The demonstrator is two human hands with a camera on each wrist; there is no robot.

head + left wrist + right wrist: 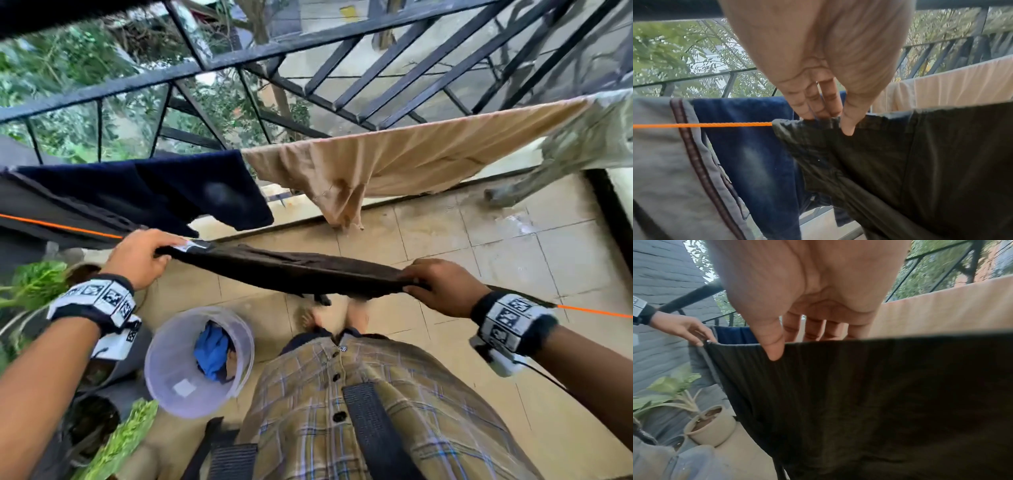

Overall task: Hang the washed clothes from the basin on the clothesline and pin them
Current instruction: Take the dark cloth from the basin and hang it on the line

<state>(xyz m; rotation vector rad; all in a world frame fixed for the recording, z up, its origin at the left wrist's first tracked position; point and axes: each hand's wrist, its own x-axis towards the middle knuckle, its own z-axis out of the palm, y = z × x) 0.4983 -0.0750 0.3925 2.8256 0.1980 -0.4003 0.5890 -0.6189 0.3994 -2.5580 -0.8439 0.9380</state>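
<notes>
Right hand (pixel 442 287) pinching dark garment (pixel 284 270) hem, 4 o'clock | left hand (pixel 144 257) pinching opposite end, 9 o'clock | long axis along orange clothesline (pixel 702 125).

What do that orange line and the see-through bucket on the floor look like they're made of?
The thin orange clothesline looks like twisted synthetic cord, probably nylon or polypropylene: its strands spiral visibly and the colour is bright and even. The round translucent bucket looks like frosted plastic, since the floor shows faintly through its wall.
</notes>
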